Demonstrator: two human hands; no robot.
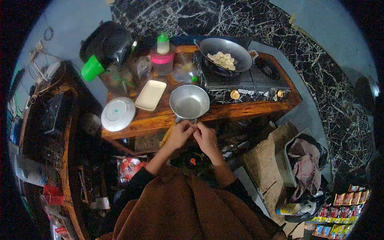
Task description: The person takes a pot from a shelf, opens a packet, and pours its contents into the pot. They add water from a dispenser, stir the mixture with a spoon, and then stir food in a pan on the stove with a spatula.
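Saucepan [189, 102], wooden table [158, 121], marbled wall [252, 16]

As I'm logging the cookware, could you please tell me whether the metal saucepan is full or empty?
Apparently empty: the saucepan shows bare grey metal inside, though a little clear liquid can't be ruled out.

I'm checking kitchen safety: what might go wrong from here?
The saucepan sits near the front edge of the table, its handle jutting out beside the left hand; a bump might tip it. Clear plastic lies close to the stove and might soften if that is lit. The food pieces in the wok might then scorch.
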